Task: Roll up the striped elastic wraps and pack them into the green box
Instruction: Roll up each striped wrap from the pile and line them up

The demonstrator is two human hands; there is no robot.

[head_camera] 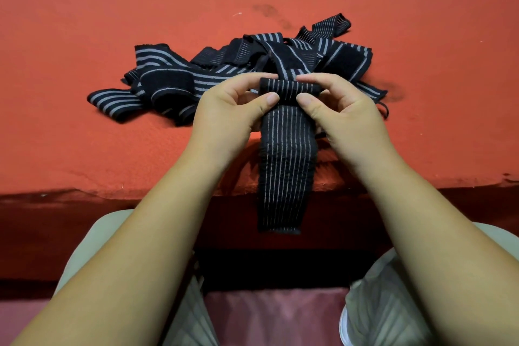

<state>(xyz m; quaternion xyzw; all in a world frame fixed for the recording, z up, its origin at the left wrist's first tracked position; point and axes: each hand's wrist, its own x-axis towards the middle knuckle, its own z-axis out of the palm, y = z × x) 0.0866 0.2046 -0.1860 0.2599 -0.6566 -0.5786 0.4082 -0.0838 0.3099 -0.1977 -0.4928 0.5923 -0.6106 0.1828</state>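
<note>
**Inventory: wrap being rolled at table edge**

1. Red table surface – fills the upper part of the view; dark smudges near the pile & a thin dark mark at the far side. Front edge runs just under your wrists.

2. Pile of striped wraps – black w/ grey stripes, tangled loose on the table, just beyond your hands. Several strips overlap; count can't be told. One end sticks out toward the far right.

3. Your forearms – bare, coming in from lower left & lower right, meeting over the table edge. Light trousers visible beneath them.

4. Striped wrap in hand – black w/ thin pale stripes. Top end is curled into a short roll lying crosswise; the free tail hangs down over the table edge, flat, untwisted.

5. Your left hand – thumb pressed on the near side of the roll's left end, fingers curled over the far side. Closed on the wrap.

6. Your right hand – mirrors it: thumb on the near side of the roll's right end, fingers wrapped over the top. Closed on the wrap. Thumb tips near each other, not touching.
</note>
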